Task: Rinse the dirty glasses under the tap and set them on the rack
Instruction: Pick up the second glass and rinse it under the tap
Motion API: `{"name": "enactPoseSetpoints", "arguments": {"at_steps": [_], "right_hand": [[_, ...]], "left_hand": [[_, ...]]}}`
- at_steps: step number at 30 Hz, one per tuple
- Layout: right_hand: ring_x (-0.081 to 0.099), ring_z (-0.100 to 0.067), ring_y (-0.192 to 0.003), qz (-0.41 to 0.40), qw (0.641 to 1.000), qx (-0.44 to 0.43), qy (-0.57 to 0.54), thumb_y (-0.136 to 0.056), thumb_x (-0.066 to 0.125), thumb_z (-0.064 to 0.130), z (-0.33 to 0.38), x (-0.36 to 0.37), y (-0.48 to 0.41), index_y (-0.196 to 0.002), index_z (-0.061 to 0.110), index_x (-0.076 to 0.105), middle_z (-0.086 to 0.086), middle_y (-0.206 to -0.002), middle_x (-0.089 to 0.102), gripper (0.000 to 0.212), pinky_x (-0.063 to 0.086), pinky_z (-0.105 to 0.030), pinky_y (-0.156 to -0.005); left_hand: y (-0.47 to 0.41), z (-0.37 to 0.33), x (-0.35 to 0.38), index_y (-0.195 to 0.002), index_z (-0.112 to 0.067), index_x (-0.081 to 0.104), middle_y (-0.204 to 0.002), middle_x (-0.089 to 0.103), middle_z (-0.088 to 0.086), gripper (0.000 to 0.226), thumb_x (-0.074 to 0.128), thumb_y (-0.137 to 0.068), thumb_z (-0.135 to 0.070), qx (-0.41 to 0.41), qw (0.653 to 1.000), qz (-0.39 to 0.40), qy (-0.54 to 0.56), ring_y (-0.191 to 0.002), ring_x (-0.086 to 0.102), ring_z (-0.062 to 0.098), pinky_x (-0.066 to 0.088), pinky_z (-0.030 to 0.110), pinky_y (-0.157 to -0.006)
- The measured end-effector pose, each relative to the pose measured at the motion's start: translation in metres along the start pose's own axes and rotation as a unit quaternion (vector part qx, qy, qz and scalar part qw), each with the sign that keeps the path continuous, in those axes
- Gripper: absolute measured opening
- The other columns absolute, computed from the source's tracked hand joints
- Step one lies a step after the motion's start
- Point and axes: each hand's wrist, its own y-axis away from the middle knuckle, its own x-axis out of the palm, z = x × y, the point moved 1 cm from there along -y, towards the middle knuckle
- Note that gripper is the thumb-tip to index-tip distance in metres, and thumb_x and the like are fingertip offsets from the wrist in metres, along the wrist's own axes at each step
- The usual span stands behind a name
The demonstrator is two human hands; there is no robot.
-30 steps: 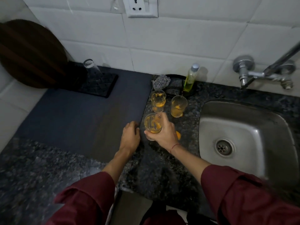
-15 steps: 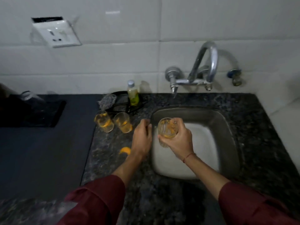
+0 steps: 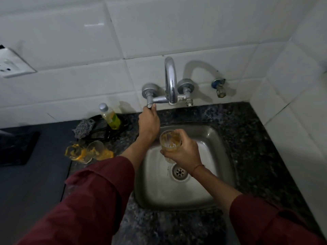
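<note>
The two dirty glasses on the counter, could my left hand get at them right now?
Probably yes, once free: the left hand grips the tap handle, and nothing stands between it and the glasses.

The speckled granite counter (image 3: pixel 256 138) carries a dark mat (image 3: pixel 35 191), two glasses (image 3: pixel 96 149) (orange-smeared, side by side) and a black tray (image 3: pixel 101 132).

a home kitchen's washing-up corner

a small steel sink (image 3: pixel 208 184) is sunk into a speckled dark granite counter (image 3: pixel 256 147), with a chrome wall tap (image 3: pixel 171 80) arching over it from white glazed tiles (image 3: pixel 194 23). beside the basin stand a bottle (image 3: pixel 110 116) of yellow-green liquid, a grey scouring pad (image 3: pixel 84 127) and orange-stained drinking glasses (image 3: pixel 88 152). a white wall socket (image 3: pixel 10 65) sits on the tiles at the left.
</note>
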Motion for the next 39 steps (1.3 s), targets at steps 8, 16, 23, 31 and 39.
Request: {"name": "enactPoseSetpoints", "arguments": {"at_steps": [8,16,23,31,39], "right_hand": [[0.064,-0.002,-0.090,-0.018,1.000,0.006,-0.012,-0.060,0.094,0.036,0.004,0.007,-0.008,-0.108,0.036,0.055,0.021,-0.091,0.065,0.062,0.052,-0.018,-0.079],[0.062,0.002,-0.083,-0.029,0.999,0.017,0.000,-0.060,0.095,0.033,0.004,0.011,-0.013,-0.103,0.036,0.054,0.023,-0.087,0.063,0.060,0.048,-0.010,-0.074],[0.066,-0.002,-0.086,-0.038,0.999,0.022,-0.004,-0.059,0.095,0.034,0.003,0.011,-0.015,-0.105,0.034,0.055,0.017,-0.090,0.067,0.061,0.055,-0.022,-0.078],[0.064,0.008,-0.095,-0.054,0.997,0.014,-0.054,-0.061,0.096,0.028,-0.005,0.008,-0.012,-0.113,0.030,0.054,0.021,-0.100,0.067,0.067,0.052,-0.013,-0.081],[0.056,-0.002,-0.123,0.057,0.992,0.026,-0.113,-0.077,0.087,0.019,-0.001,0.016,-0.012,-0.147,0.025,0.039,0.006,-0.135,0.057,0.086,0.046,-0.020,-0.103]], "left_hand": [[-0.005,0.007,0.000,-0.087,-0.008,0.060,-0.079,0.064,0.009,0.041,0.036,-0.110,-0.033,-0.017,0.996,-0.021,0.086,-0.066,0.058,0.021,0.051,0.045,-0.064],[-0.006,0.013,-0.001,-0.087,-0.007,0.062,-0.089,0.072,0.020,0.041,0.039,-0.109,-0.032,-0.036,0.988,-0.022,0.149,-0.075,0.067,0.031,0.055,0.050,-0.069],[-0.004,0.013,0.001,-0.093,-0.009,0.060,-0.078,0.065,0.004,0.037,0.036,-0.110,-0.032,-0.028,0.983,-0.018,0.182,-0.066,0.061,0.017,0.047,0.037,-0.058],[0.039,0.074,0.012,-0.149,-0.019,0.043,-0.130,0.064,-0.001,0.057,0.054,-0.095,-0.005,0.030,0.973,0.091,0.211,-0.121,0.062,0.017,0.052,0.045,-0.104],[0.075,0.071,0.040,-0.114,-0.020,0.066,-0.104,0.074,-0.006,0.035,0.079,-0.084,-0.007,0.044,0.971,0.077,0.224,-0.096,0.071,0.006,0.060,0.035,-0.085]]}}
